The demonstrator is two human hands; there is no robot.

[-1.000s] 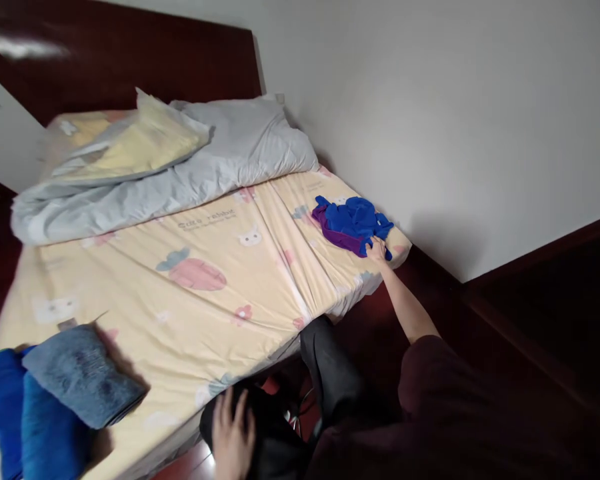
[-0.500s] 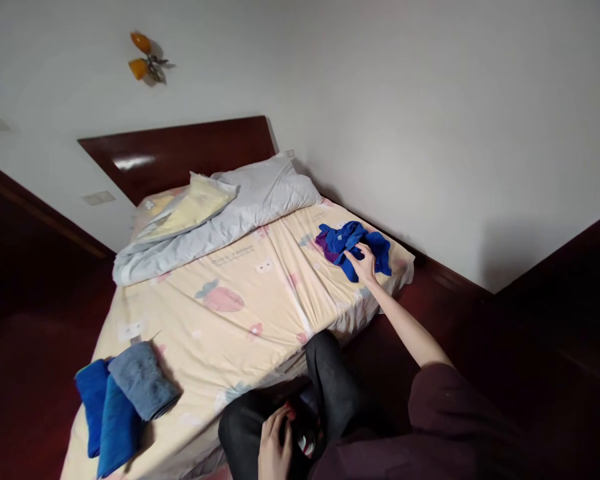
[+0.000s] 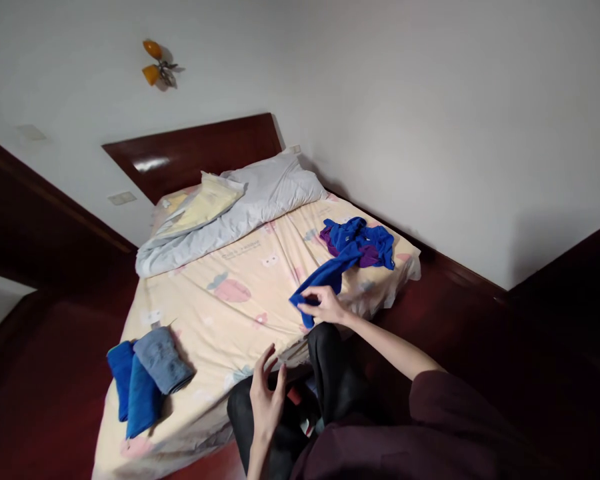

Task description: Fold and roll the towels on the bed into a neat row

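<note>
My right hand (image 3: 326,306) pinches the end of a blue towel (image 3: 330,268) close to my knee. From there the towel stretches back to a crumpled heap of blue and purple cloths (image 3: 347,232) near the bed's right edge; where it ends among them cannot be seen. Above my other knee, my left hand (image 3: 269,397) is raised with thumb and fingers apart, holding nothing. Folded blue towels (image 3: 144,393) and a folded grey-blue towel (image 3: 163,360) overlap on the bed at the left.
The bed (image 3: 220,347) has a cream sheet printed with strawberries. A grey quilt (image 3: 280,187) and a pale yellow cloth or pillow (image 3: 213,197) lie toward the wooden headboard (image 3: 195,150). White walls stand behind and to the right, with a dark red floor around the bed.
My right hand has drawn one blue towel out of the heap toward me. My left hand has risen from my lap and spread its fingers. The view has shifted slightly.
</note>
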